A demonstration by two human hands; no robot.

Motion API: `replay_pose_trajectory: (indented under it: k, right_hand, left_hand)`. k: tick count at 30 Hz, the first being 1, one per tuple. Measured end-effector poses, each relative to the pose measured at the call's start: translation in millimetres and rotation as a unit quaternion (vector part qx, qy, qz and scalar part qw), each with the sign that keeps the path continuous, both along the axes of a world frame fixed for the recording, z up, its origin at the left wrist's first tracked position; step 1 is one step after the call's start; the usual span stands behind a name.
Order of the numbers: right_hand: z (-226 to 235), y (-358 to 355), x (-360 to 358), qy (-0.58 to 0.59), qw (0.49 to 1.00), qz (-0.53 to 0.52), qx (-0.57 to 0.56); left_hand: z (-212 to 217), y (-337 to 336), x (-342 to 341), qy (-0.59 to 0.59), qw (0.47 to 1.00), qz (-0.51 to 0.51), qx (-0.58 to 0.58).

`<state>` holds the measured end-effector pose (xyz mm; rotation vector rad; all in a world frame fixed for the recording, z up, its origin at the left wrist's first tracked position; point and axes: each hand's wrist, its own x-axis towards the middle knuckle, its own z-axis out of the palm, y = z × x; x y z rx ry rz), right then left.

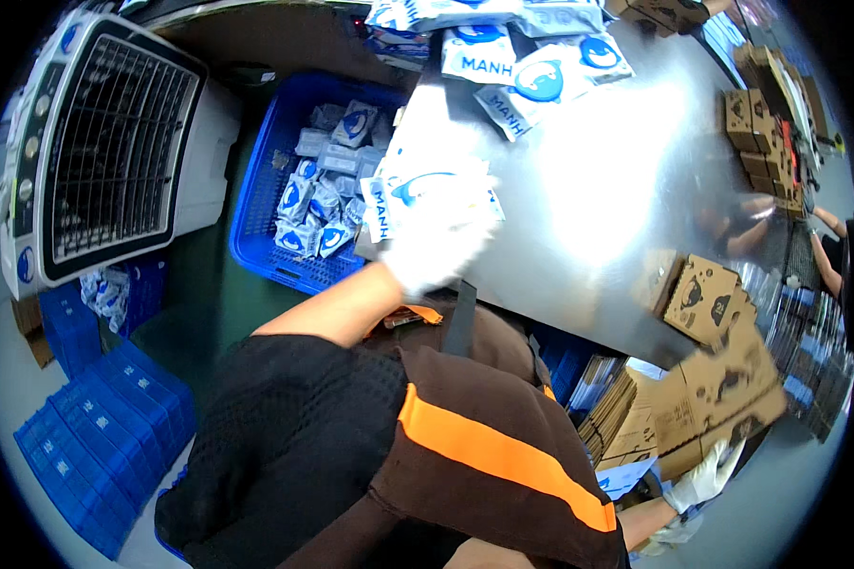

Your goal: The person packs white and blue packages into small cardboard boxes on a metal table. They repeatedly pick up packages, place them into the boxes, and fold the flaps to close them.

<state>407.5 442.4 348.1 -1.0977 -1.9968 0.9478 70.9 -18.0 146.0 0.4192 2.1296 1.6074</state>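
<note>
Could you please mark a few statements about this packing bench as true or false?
1. The left hand wears a white glove and rests on white-and-blue packets at the table's edge. True.
2. The crate beside the table is red. False: it is blue, with small packets inside.
3. The right hand holds a brown carton. True.
4. The table is wooden. False: it is shiny metal.
5. The fan unit stands to the person's right. False: it is on the left.

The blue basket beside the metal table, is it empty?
No. The blue basket holds many small white-and-blue packets, piled near the gloved left hand.
</note>
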Motion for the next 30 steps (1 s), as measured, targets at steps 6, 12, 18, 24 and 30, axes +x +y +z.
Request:
replay_pose_trajectory:
  k: [6, 12, 18, 24, 30]
  right_hand:
    - [-83, -126, -190, -0.236, 0.743, 0.508, 0.367]
    - [-149, -80, -225, -0.093, 0.814, 0.535, 0.204]
    - [-188, -33, -187, 0.117, 0.975, 0.179, -0.061]
    - [-221, -13, -163, 0.111, 0.902, 0.271, -0.318]
    - [-205, -57, -174, 0.045, 0.924, 0.379, -0.030]
  left_hand:
    - [45, 120, -6, 0.124, 0.982, -0.030, 0.137]
    - [25, 126, 5, -0.198, 0.962, -0.184, 0.050]
    - [31, 123, 64, -0.277, 0.947, -0.136, 0.091]
    - [24, 141, 82, -0.297, 0.933, 0.083, 0.185]
    - [34, 184, 58, 0.250, 0.961, 0.113, -0.036]
